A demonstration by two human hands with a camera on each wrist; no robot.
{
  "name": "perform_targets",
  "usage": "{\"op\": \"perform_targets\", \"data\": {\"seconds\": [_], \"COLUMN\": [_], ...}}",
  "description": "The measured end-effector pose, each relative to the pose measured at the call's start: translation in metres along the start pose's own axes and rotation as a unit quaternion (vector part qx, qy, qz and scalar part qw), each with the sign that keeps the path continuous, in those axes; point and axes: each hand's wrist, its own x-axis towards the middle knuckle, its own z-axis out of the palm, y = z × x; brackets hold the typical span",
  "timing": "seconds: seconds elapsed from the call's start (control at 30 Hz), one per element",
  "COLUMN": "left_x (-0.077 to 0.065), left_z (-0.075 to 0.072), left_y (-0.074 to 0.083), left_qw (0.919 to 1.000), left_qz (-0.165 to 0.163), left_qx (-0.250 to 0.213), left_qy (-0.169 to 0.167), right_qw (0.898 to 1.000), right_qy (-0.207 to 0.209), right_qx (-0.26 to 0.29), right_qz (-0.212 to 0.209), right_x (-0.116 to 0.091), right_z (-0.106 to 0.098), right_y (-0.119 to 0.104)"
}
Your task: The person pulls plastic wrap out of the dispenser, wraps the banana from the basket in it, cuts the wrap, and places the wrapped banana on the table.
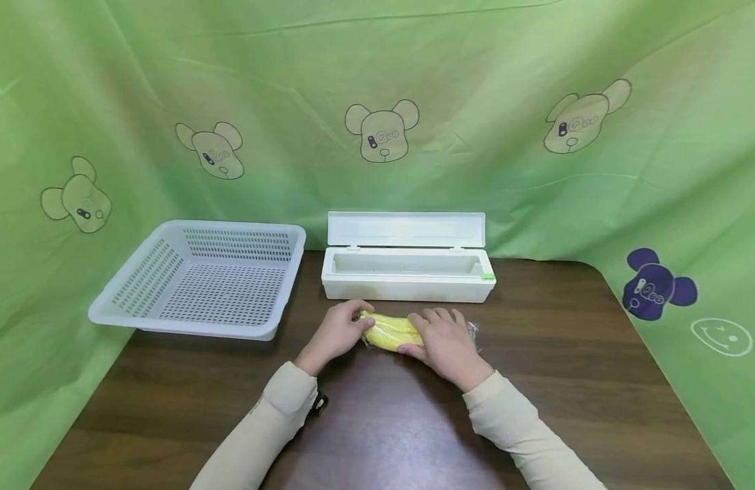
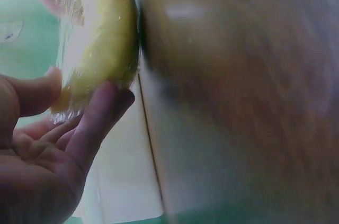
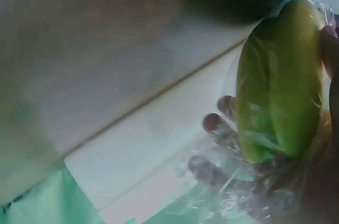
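A pair of yellow bananas [image 1: 389, 331], covered in clear plastic wrap [image 3: 225, 192], lies across between my two hands in front of the white box. My left hand [image 1: 337, 333] pinches the left, stem end between thumb and fingers, as the left wrist view shows up close. On the other end, my right hand [image 1: 446, 346] grips the bananas, thumb on the near side and fingers over the far side. Loose, crumpled film sticks out past the right fingers. The bananas' right tips are hidden under that hand in the head view.
Just behind the hands stands a long white wrap box [image 1: 408, 288], its lid [image 1: 406, 229] raised and a green piece [image 1: 487, 276] at its right end. A white slotted basket [image 1: 273, 331] stands at the left on the dark wooden table [image 1: 561, 354]. Green cloth [image 1: 475, 184] hangs behind.
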Motion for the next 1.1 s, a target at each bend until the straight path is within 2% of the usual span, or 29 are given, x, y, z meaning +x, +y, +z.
{"op": "perform_targets", "data": {"seconds": [0.13,0.3,0.43,0.5,0.57,0.6,0.67,0.7,0.77,0.9,0.97,1.03,1.1], "left_x": [0.001,0.002,0.004,0.005,0.005,0.005,0.004,0.003,0.001,-0.004,-0.007,-0.009,-0.011], "left_z": [-0.001,-0.007,-0.011,-0.013,-0.014,-0.014,-0.014,-0.014,-0.014,-0.017,-0.02,-0.022,-0.023], "left_y": [-0.002,0.006,0.017,0.022,0.026,0.029,0.034,0.037,0.042,0.051,0.054,0.056,0.059], "left_qw": [0.9983,0.9913,0.9802,0.9716,0.9585,0.9515,0.9385,0.9327,0.9256,0.9162,0.9108,0.9094,0.914], "left_qz": [-0.003,-0.011,-0.025,-0.035,-0.046,-0.051,-0.057,-0.057,-0.051,-0.032,-0.026,-0.015,-0.009], "left_qx": [-0.046,-0.12,-0.185,-0.225,-0.275,-0.298,-0.337,-0.353,-0.373,-0.399,-0.412,-0.415,-0.405], "left_qy": [0.037,0.054,0.065,0.065,0.06,0.057,0.051,0.047,0.039,0.017,0.012,0.011,0.015], "right_qw": [0.999,0.989,0.971,0.956,0.935,0.92,0.88,0.857,0.801,0.685,0.634,0.59,0.553], "right_qy": [0.048,0.116,0.166,0.199,0.231,0.245,0.271,0.284,0.312,0.371,0.394,0.41,0.422], "right_qx": [0.001,0.083,0.17,0.216,0.27,0.305,0.386,0.426,0.502,0.611,0.647,0.675,0.696], "right_qz": [-0.016,-0.037,-0.033,-0.02,0.006,0.021,0.049,0.065,0.093,0.142,0.157,0.169,0.177], "right_x": [0.006,0.013,0.02,0.023,0.025,0.027,0.03,0.032,0.037,0.049,0.055,0.06,0.062], "right_z": [-0.012,-0.028,-0.038,-0.043,-0.046,-0.048,-0.051,-0.052,-0.054,-0.061,-0.064,-0.066,-0.067], "right_y": [0.005,0.014,0.015,0.013,0.009,0.005,-0.003,-0.007,-0.016,-0.028,-0.031,-0.032,-0.033]}}
